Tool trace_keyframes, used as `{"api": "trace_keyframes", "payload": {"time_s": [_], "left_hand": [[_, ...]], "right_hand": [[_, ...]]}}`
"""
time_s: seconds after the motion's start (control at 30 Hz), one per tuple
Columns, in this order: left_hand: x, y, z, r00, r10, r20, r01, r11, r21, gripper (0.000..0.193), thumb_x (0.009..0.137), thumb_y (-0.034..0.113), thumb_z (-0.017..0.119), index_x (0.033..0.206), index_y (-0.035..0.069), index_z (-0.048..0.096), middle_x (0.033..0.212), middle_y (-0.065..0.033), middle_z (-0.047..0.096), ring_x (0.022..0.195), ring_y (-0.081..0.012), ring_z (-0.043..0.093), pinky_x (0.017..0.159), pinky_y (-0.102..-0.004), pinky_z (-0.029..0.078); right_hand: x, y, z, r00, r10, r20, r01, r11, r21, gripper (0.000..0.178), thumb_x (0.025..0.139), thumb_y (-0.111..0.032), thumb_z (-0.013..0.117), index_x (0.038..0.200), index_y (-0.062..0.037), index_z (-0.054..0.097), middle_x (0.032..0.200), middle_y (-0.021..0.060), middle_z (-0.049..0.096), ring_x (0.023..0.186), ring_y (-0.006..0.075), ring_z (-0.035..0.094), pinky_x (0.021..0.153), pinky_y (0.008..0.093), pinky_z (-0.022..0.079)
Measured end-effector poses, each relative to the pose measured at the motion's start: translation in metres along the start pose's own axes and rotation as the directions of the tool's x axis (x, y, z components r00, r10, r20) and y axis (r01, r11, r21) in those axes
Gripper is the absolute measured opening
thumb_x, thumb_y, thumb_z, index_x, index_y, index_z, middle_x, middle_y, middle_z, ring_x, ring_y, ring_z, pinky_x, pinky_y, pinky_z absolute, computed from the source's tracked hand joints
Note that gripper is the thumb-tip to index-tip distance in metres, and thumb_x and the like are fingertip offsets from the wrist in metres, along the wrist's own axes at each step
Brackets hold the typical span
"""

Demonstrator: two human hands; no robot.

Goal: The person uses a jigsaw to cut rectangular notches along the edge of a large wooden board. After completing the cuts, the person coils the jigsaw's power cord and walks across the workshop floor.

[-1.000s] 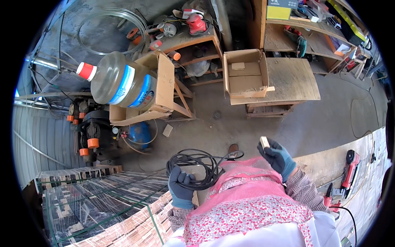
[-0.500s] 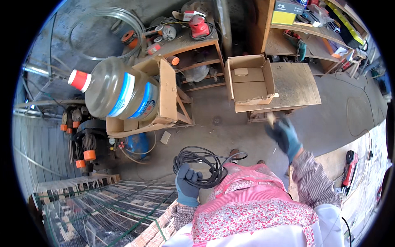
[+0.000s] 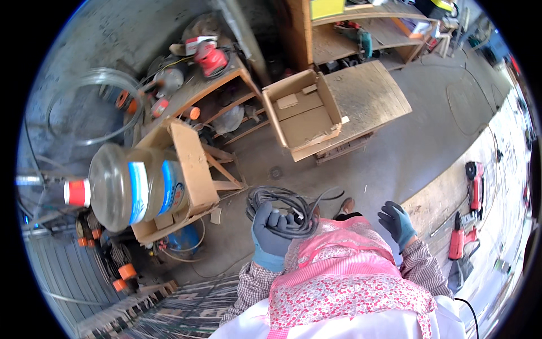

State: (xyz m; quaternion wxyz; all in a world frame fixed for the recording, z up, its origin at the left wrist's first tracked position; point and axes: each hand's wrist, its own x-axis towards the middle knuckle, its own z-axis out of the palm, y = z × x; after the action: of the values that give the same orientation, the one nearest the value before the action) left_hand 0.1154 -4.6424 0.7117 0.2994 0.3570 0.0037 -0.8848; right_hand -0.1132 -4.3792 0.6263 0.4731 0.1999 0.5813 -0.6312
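My left hand, in a grey-blue work glove, is closed around a coil of black cable in front of the apron. A loose end of the cable sticks out to the right. My right hand, gloved the same way, holds nothing and has its fingers apart, near the edge of a pale board surface. Ahead, an open cardboard box sits on a low wooden table. Two small tan pieces, one of them a flat piece, lie inside the box.
At left, a large clear water bottle lies in another cardboard box. Red power tools rest on the right-hand surface. A red sander stands on a far bench, beside wooden shelving. A blue tank stands below the bottle.
A small tan piece has left my right hand, and a second piece now shows in the box. That hand has drawn back toward me. The view has turned right; the cable stays in my left hand.
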Motion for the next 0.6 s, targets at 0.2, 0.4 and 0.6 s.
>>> {"api": "trace_keyframes", "payload": {"time_s": [0.2,0.4,0.6], "left_hand": [[0.047,-0.07,0.077,0.975,-0.221,0.007,0.221,0.974,0.042,0.03,0.086,0.016,0.047,0.059,0.018,0.033,0.05,0.0085,0.024,0.046,-0.0073,0.025,0.07,-0.0277,0.041],[0.066,-0.144,0.149,0.762,-0.575,0.299,0.549,0.818,0.173,0.03,0.089,0.017,0.042,0.061,0.017,0.032,0.052,0.0086,0.026,0.046,-0.0071,0.024,0.065,-0.0266,0.035],[0.059,-0.22,0.218,0.61,-0.723,0.323,0.52,0.674,0.525,0.025,0.091,0.017,0.04,0.067,0.014,0.033,0.049,0.0055,0.027,0.044,-0.0104,0.028,0.065,-0.0302,0.038]], "right_hand": [[-0.014,0.018,-0.091,0.962,-0.068,-0.264,0.105,0.986,0.128,0.033,0.083,-0.017,0.055,0.115,-0.0091,0.049,0.1,0.0082,0.059,0.088,0.0235,0.06,0.073,0.0345,0.05],[0.001,0.034,-0.125,0.893,-0.113,-0.435,0.201,0.966,0.162,0.032,0.083,-0.017,0.055,0.113,-0.0085,0.051,0.099,0.0068,0.058,0.086,0.0204,0.059,0.069,0.0319,0.048],[0.019,0.041,-0.158,0.794,-0.069,-0.604,0.27,0.93,0.249,0.03,0.082,-0.015,0.055,0.111,-0.0087,0.053,0.098,0.0047,0.059,0.082,0.0177,0.058,0.067,0.0297,0.047]]}}
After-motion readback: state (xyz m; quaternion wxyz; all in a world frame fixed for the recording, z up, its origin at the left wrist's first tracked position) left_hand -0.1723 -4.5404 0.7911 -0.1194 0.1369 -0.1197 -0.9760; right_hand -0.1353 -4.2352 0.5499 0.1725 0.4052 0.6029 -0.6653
